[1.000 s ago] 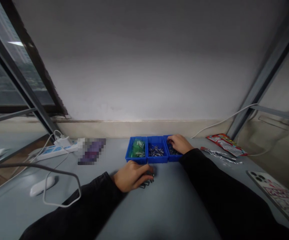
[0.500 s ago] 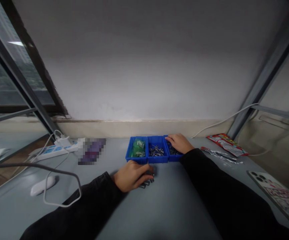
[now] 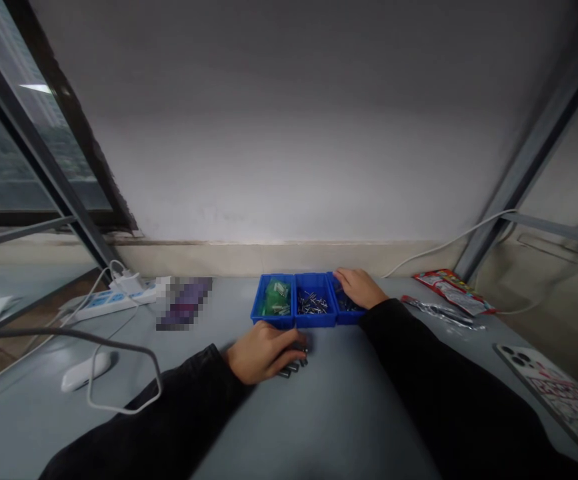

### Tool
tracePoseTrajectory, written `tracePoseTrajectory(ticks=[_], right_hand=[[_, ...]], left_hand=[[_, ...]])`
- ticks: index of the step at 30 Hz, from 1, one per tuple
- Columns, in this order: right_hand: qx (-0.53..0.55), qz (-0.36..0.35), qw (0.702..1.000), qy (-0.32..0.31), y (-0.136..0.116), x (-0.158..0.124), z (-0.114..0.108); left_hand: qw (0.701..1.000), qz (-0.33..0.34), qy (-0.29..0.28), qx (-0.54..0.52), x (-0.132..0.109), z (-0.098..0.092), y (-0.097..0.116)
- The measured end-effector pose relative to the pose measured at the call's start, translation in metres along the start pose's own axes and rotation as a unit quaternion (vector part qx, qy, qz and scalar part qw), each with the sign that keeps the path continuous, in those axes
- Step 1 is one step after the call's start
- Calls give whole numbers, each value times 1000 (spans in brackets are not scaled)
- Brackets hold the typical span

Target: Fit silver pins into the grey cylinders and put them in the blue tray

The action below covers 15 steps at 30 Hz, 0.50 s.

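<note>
- Hidden or hard to make out: the left hand (image 3: 263, 352) covers part of a small group of dark metal cylinders (image 3: 293, 366), so their number and full length cannot be seen. A pixelated purple object (image 3: 185, 304) cannot be identified. The contents of the right compartment are too small and dark to name.
- Left fingers (image 3: 289, 345): they curve over the cylinders on the worktop (image 3: 349, 407), just in front of the tray. They touch them, but whether they grip them cannot be told.
- Right fingers (image 3: 346, 281): they are spread and reach down into the right compartment, with the tips hidden among the dark parts (image 3: 347, 305). Whether they hold anything cannot be told.
- Blue three-compartment tray (image 3: 273, 321): it sits at the far edge of the worktop, at lower centre of the frame. The left compartment holds green pieces (image 3: 277, 297), the middle one silver pins (image 3: 312, 303).
- Lower left of the frame: a white mouse (image 3: 86, 371) lies under a looped grey cable (image 3: 119, 348). Beyond it are a white power strip (image 3: 109, 303) and a plugged-in charger (image 3: 129, 283).
- Right of the tray: a red snack packet (image 3: 453, 292) and crumpled foil (image 3: 441, 313).
- Lower right corner: a phone (image 3: 551, 400) in a patterned case, cut off by the frame edge.
</note>
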State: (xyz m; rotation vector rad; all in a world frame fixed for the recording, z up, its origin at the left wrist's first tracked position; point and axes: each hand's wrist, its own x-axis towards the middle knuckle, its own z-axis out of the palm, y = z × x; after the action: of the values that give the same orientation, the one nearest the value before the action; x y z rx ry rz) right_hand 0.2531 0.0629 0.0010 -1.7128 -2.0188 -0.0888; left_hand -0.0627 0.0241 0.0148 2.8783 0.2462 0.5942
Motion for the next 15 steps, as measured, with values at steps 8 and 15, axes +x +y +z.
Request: tracePoseTrajectory(ticks=[8,15], right_hand=[[54,-25,998,-14,-6,-2,-9],[63,-55,996,9,-11,-6,-13]], left_hand=[[1000,-2,-1,-3,-1,0,-2],[1000,-5,15,-26,-1,2,-2]])
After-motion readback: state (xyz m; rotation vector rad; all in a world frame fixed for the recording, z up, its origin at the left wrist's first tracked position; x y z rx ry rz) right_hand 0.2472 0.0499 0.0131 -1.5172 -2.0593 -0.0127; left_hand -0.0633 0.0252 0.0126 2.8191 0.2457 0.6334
